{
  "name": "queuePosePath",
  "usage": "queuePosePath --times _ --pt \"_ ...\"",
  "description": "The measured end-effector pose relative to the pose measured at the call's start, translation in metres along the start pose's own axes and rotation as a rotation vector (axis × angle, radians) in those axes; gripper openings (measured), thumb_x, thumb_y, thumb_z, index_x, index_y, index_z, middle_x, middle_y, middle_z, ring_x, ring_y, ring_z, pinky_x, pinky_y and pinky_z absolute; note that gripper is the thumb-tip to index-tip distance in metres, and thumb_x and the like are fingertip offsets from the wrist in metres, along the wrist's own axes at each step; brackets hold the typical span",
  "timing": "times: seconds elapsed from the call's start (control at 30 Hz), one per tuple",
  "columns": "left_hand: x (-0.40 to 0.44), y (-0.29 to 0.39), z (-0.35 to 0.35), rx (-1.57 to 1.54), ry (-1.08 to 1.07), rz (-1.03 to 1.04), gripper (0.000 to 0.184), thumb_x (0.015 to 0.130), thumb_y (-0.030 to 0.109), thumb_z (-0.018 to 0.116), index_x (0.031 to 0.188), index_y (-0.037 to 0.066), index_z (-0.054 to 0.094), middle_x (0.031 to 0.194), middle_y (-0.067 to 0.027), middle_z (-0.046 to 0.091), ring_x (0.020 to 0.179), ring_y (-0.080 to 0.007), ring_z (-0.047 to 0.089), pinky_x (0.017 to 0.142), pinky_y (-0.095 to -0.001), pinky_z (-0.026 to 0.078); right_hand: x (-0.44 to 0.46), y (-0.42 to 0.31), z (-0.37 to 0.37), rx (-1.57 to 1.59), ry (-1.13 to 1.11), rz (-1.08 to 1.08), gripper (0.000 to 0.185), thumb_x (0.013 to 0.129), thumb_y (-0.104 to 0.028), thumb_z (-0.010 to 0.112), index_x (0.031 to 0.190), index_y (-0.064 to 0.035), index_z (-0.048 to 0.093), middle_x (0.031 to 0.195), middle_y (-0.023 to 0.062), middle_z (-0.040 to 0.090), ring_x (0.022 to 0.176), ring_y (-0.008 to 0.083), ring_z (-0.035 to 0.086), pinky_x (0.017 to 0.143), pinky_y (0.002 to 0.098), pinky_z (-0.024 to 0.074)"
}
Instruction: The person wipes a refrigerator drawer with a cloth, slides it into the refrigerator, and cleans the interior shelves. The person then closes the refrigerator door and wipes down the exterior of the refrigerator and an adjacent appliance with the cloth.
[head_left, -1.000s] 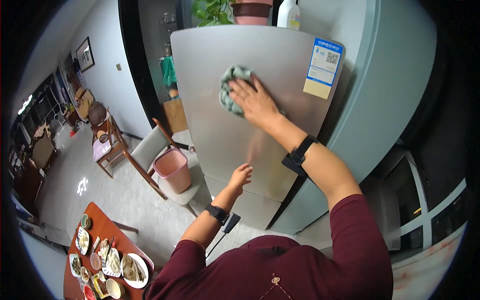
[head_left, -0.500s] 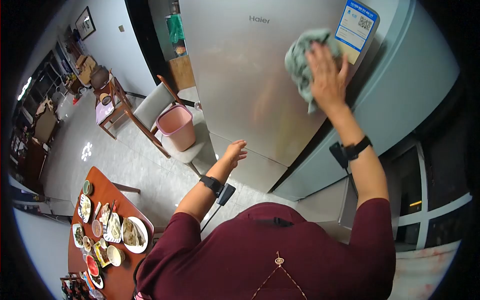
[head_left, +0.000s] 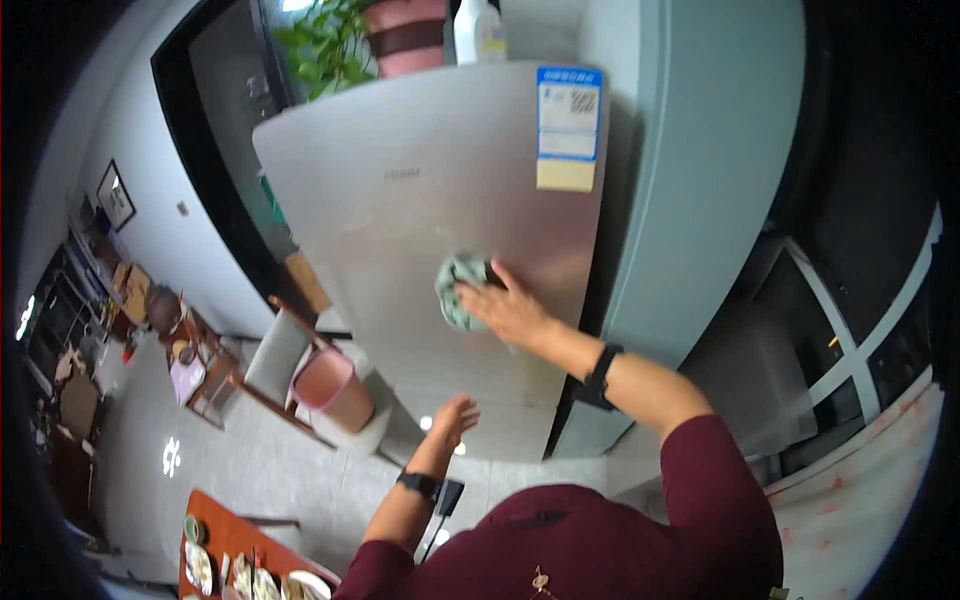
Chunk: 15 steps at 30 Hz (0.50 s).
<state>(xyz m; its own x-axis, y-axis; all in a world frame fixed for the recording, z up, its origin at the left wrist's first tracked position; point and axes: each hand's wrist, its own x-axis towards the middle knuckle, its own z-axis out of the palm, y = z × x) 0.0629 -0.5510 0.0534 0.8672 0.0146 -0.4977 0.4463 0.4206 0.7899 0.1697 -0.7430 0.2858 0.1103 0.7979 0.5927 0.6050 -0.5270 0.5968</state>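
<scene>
My right hand (head_left: pixel 510 312) presses a crumpled grey-green cloth (head_left: pixel 458 290) against the silver front of the refrigerator (head_left: pixel 400 235). Its fingers lie over the cloth, the thumb pointing up. The part of the cloth under the palm is hidden. Lower and further left, my left hand (head_left: pixel 456 420) hangs in the air in front of the lower door, holding nothing, its fingers loosely apart. On the upper right of the door is a blue and white label (head_left: pixel 568 115) with a pale yellow strip beneath it.
A potted plant (head_left: pixel 330 45) and a white bottle (head_left: pixel 476 32) stand on top of the refrigerator. A pink bin (head_left: pixel 335 388) sits on a chair (head_left: pixel 275 355) to the left. At lower left, a wooden table (head_left: pixel 225 512) bears several dishes.
My right hand has moved the cloth from beside the label down and left to the middle of the door. The view has tilted up, bringing the refrigerator's top into sight.
</scene>
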Motion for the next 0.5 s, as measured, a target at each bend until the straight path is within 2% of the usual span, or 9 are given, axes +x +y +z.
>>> queuePosePath --times 0.07,0.13,0.17,0.23,0.33,0.37,0.4,0.47,0.5 --pt "-0.011 0.01 0.002 0.041 0.037 -0.015 0.042 0.089 0.025 0.055 0.127 0.008 0.045 0.119 -0.0149 0.054 0.104 -0.0315 0.057 0.085 -0.0409 0.048 -0.023 0.008 -0.009 -0.019 0.01 -0.002 0.038 0.083 -0.015 0.048 0.12 -0.0147 0.056 0.142 0.0004 0.04 0.126 0.0144 0.043 0.112 0.0561 0.0115" --pt "-0.005 0.012 -0.01 0.049 0.028 -0.013 0.042 0.09 0.025 0.055 0.126 0.008 0.045 0.119 -0.0149 0.055 0.104 -0.0313 0.057 0.085 -0.0409 0.049 -0.029 0.023 -0.033 0.064 -0.048 0.137 0.045 0.084 -0.014 0.046 0.13 -0.0104 0.05 0.146 0.0062 0.034 0.134 0.0187 0.033 0.112 0.0564 0.0087" --pt "-0.003 0.012 -0.013 0.053 0.036 -0.037 0.042 0.09 0.025 0.055 0.126 0.007 0.045 0.118 -0.0149 0.055 0.103 -0.0311 0.057 0.084 -0.0409 0.049 -0.025 0.035 -0.048 0.056 -0.045 0.136 0.045 0.084 -0.014 0.046 0.13 -0.0104 0.05 0.146 0.0062 0.034 0.134 0.0187 0.033 0.112 0.0564 0.0087" --pt "-0.001 0.017 -0.01 0.072 0.045 -0.033 0.042 0.09 0.025 0.055 0.126 0.007 0.045 0.117 -0.0148 0.056 0.102 -0.0309 0.058 0.084 -0.0406 0.049 -0.007 0.07 -0.086 -0.159 0.091 0.341 0.046 0.083 -0.013 0.048 0.13 -0.0104 0.049 0.147 0.0084 0.031 0.137 0.0224 0.026 0.111 0.0572 0.011" --pt "0.005 0.02 -0.005 0.086 0.036 -0.043 0.041 0.089 0.026 0.056 0.125 0.007 0.046 0.114 -0.0145 0.057 0.1 -0.0304 0.058 0.083 -0.0398 0.05 0.022 0.118 -0.127 -0.189 0.275 0.544 0.048 0.083 -0.006 0.049 0.13 -0.0102 0.045 0.145 0.0109 0.032 0.135 0.0274 0.029 0.109 0.06 0.013" --pt "0.007 0.021 -0.003 0.082 0.016 -0.052 0.041 0.089 0.026 0.057 0.124 0.007 0.046 0.113 -0.0145 0.058 0.099 -0.03 0.059 0.083 -0.0393 0.05 0.03 0.134 -0.136 -0.248 0.326 0.554 0.047 0.082 -0.008 0.053 0.128 -0.0109 0.045 0.145 0.0108 0.032 0.135 0.0283 0.03 0.109 0.0603 0.0122" --pt "0.008 0.022 0.0 0.084 0.015 -0.047 0.041 0.089 0.026 0.057 0.124 0.007 0.046 0.113 -0.0145 0.058 0.099 -0.03 0.059 0.083 -0.0393 0.05 0.038 0.147 -0.145 -0.229 0.363 0.569 0.056 0.077 -0.014 0.064 0.129 -0.0126 0.043 0.143 0.0103 0.033 0.134 0.0281 0.031 0.108 0.0607 0.0126" --pt "0.011 0.025 0.008 0.078 -0.019 -0.057 0.04 0.088 0.026 0.057 0.123 0.008 0.046 0.112 -0.0148 0.058 0.097 -0.0293 0.06 0.082 -0.0384 0.05 0.059 0.162 -0.166 -0.174 0.361 0.603 0.069 0.068 -0.021 0.075 0.129 -0.0141 0.043 0.142 0.0098 0.034 0.133 0.0275 0.031 0.108 0.0611 0.0135" --pt "0.011 0.026 0.01 0.068 -0.04 -0.058 0.04 0.088 0.025 0.058 0.122 0.008 0.046 0.112 -0.015 0.059 0.095 -0.0285 0.06 0.081 -0.0381 0.05 0.068 0.167 -0.17 -0.204 0.361 0.585 0.074 0.064 -0.025 0.079 0.128 -0.0139 0.044 0.136 0.0101 0.039 0.131 0.0276 0.034 0.108 0.0601 0.0157"
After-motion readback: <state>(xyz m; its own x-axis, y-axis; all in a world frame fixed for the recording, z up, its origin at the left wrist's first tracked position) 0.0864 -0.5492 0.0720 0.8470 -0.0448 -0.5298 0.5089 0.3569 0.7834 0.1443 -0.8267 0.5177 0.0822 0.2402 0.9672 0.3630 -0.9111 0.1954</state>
